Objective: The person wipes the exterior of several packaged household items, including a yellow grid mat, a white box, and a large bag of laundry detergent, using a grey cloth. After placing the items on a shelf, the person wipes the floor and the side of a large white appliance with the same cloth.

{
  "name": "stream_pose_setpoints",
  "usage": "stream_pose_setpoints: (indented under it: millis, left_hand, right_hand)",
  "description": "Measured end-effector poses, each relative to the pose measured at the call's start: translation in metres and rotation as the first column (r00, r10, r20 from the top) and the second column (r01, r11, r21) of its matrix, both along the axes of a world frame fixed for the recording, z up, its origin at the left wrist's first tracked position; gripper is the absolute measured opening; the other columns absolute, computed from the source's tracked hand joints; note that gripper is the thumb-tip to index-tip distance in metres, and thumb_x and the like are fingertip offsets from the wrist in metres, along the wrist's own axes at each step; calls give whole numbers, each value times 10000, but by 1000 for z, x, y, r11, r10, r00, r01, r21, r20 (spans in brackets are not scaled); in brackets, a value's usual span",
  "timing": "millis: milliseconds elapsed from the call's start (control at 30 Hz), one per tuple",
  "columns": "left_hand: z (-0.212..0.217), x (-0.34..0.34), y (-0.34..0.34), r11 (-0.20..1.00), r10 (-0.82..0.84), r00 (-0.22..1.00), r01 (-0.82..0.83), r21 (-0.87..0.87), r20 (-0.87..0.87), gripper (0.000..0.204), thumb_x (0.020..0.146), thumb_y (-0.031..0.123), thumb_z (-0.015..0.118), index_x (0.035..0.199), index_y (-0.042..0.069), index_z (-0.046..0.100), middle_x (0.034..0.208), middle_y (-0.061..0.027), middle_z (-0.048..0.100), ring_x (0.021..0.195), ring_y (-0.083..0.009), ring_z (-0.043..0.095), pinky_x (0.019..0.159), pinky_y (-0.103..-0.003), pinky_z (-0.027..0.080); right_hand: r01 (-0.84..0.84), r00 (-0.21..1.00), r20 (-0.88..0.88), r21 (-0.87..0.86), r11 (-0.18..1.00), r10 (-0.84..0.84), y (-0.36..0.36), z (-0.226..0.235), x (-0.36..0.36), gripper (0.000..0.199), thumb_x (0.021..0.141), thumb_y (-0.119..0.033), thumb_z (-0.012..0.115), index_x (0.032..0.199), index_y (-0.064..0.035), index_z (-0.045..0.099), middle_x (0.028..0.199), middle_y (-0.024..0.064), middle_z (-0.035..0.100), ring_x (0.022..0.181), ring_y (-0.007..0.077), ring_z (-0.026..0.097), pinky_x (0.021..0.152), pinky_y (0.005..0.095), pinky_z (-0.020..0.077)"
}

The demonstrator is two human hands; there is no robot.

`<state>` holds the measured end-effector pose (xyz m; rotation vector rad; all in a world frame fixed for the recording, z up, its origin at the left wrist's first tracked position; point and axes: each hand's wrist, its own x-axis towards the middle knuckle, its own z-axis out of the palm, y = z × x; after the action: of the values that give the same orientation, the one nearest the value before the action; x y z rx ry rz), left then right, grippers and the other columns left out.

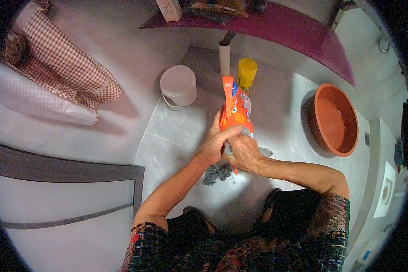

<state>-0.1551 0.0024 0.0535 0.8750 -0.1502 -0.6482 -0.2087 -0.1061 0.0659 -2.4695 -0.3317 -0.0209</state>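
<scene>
- The left hand (pixel 215 145) and the right hand (pixel 244 152) are pressed close together over the floor (pixel 186 131), both curled around the lower part of 1 orange packet (pixel 235 111) held upright. The right hand also seems to pinch a grey scouring pad (pixel 229 148) against it.
- Risk, as I judge it: the packet stands tall and floppy above the grip, so a loose pinch could let it tip and spill onto the tiles.
- The pad may slip from the fingers and fall to the 1 or 2 grey scouring pads (pixel 216 173) lying below the hands.
- The yellow-capped bottle (pixel 246 75), just behind the packet, could be knocked over.
- Counted: 1 white bucket (pixel 179 86), 1 terracotta basin (pixel 335 120), 1 bottle, 1 packet.
</scene>
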Motion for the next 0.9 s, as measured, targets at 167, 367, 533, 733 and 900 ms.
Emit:
stream_pose_setpoints:
  millis: [167, 367, 533, 733, 900]
  left_hand:
    - [-39, 17, 27, 995, 31, 981, -12, 104, -190, 423, 834, 229, 468, 1212, 43, 491, 1075, -109, 602, 977, -250, 588, 898, -386, 449]
    - [-86, 26, 75, 992, 21, 945, -59, -108, -325, 507, 786, 314, 413, 1222, 59, 465, 1066, -136, 596, 931, -299, 594, 846, -445, 471]
    - [-90, 33, 101, 982, 149, 958, -115, 148, -243, 446, 789, 208, 467, 1210, 65, 423, 1028, -92, 557, 908, -228, 574, 808, -379, 481]
    - [-114, 28, 138, 759, 465, 880, -450, 470, 92, 304, 887, 125, 503, 1178, 44, 464, 1028, -65, 568, 893, -177, 564, 771, -332, 489]
    - [-125, 12, 162, 679, 605, 796, -498, 540, -26, 312, 932, 187, 493, 1195, 24, 459, 1054, -93, 583, 939, -207, 587, 806, -360, 501]
  right_hand:
    - [-143, 989, -15, 73, 987, 145, 14, -35, 9, 387, 742, -215, 640, 1027, 1, 492, 940, 237, 562, 924, 394, 566, 774, 449, 474]
    - [54, 994, 69, 381, 923, -87, 21, -56, 64, 400, 793, -231, 590, 1101, 1, 483, 1012, 244, 548, 986, 419, 534, 859, 457, 435]
    - [142, 973, 118, 378, 915, -199, 65, -91, 80, 422, 787, -150, 601, 1164, -11, 470, 1057, 231, 527, 1028, 394, 502, 886, 434, 410]
    - [47, 978, 193, 138, 989, -74, 102, -141, 52, 409, 748, -83, 603, 1144, -76, 501, 1045, 137, 498, 947, 341, 484, 808, 413, 425]
    - [396, 918, 49, -75, 915, -393, 71, -198, 76, 305, 778, -178, 571, 1067, -85, 547, 1025, 156, 564, 931, 368, 518, 751, 446, 462]
